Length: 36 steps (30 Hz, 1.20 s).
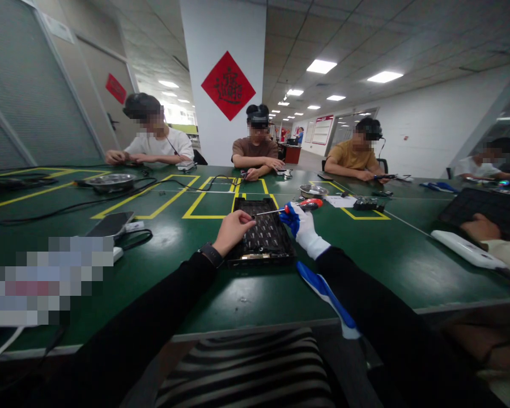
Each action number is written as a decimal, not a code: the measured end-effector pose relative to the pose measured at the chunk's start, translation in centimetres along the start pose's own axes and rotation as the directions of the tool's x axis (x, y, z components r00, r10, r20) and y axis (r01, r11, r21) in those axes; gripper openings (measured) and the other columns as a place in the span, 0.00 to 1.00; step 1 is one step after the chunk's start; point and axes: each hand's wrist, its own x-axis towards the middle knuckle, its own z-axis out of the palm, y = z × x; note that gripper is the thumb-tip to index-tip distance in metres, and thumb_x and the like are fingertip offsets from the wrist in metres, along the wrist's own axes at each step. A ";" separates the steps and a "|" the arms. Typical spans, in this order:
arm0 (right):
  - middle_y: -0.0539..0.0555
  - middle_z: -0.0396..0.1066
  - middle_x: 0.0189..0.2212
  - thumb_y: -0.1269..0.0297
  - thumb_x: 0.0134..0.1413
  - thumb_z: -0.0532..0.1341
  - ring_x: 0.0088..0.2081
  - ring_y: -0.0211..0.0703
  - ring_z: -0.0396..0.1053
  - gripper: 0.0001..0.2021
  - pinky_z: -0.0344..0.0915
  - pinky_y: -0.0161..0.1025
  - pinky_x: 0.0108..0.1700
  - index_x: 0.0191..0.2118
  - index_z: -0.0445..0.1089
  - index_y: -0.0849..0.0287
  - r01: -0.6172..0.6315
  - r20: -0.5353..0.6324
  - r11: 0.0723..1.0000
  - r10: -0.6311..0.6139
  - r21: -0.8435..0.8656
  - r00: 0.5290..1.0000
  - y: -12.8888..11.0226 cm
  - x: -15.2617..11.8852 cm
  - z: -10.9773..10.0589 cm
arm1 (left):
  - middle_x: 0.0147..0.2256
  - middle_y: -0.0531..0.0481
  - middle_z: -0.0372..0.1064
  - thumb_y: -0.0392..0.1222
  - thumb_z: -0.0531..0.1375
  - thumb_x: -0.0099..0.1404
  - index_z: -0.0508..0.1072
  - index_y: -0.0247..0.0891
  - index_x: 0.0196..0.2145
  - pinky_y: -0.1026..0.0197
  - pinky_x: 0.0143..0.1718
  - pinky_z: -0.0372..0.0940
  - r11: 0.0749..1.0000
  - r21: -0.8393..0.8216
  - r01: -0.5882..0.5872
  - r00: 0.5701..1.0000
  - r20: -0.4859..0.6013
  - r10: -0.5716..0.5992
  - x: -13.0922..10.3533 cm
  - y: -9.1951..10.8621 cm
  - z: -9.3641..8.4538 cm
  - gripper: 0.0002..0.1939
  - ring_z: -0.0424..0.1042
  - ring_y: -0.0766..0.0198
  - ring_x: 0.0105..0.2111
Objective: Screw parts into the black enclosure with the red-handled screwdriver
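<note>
My right hand (301, 224), in a white and blue glove, grips a screwdriver (310, 205) with a red and black handle. Its shaft points left, over a black open casing (266, 232) that lies on the green table. My bare left hand (233, 231), with a watch on the wrist, is above the casing's left side. Its thumb and fingers are pinched together at the screwdriver's tip. A tiny dark piece shows at those fingertips, too small to name. Below my right forearm, a loose blue and white glove (325, 292) lies over the table's front edge.
At left lie a phone (113, 224) and cables. A metal bowl (113, 181) stands farther back, another bowl (312, 191) beyond the casing. Small black parts (366, 204) and a white device (467, 248) lie right. Several people sit around the table; a neighbour's hand (481, 228) holds a dark panel.
</note>
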 end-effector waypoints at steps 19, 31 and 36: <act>0.46 0.70 0.20 0.62 0.37 0.67 0.21 0.36 0.68 0.13 0.70 0.35 0.25 0.30 0.66 0.59 -0.014 0.044 0.999 0.013 0.031 0.999 0.4 0.2 0.0 | 0.26 0.48 0.71 0.46 0.59 0.53 0.73 0.34 0.27 0.62 0.29 0.59 1.000 -0.015 0.026 1.000 0.003 -0.026 0.1 0.3 -0.1 0.11 0.68 0.63 0.26; 0.46 0.69 0.21 0.62 0.36 0.67 0.21 0.35 0.67 0.12 0.69 0.35 0.25 0.30 0.66 0.59 -0.033 0.075 0.999 0.031 0.025 0.997 0.3 -0.1 0.1 | 0.25 0.49 0.70 0.46 0.59 0.53 0.73 0.34 0.26 0.62 0.28 0.58 0.999 -0.013 0.041 0.999 -0.006 -0.041 0.2 0.3 -0.1 0.11 0.67 0.63 0.26; 0.46 0.70 0.22 0.61 0.36 0.67 0.20 0.35 0.67 0.14 0.68 0.35 0.24 0.31 0.66 0.59 -0.021 0.047 1.000 0.021 0.019 0.999 0.1 -0.2 0.4 | 0.24 0.50 0.69 0.46 0.57 0.54 0.72 0.35 0.26 0.63 0.27 0.56 0.999 0.010 0.036 0.999 -0.008 -0.035 0.2 0.1 0.0 0.10 0.66 0.64 0.25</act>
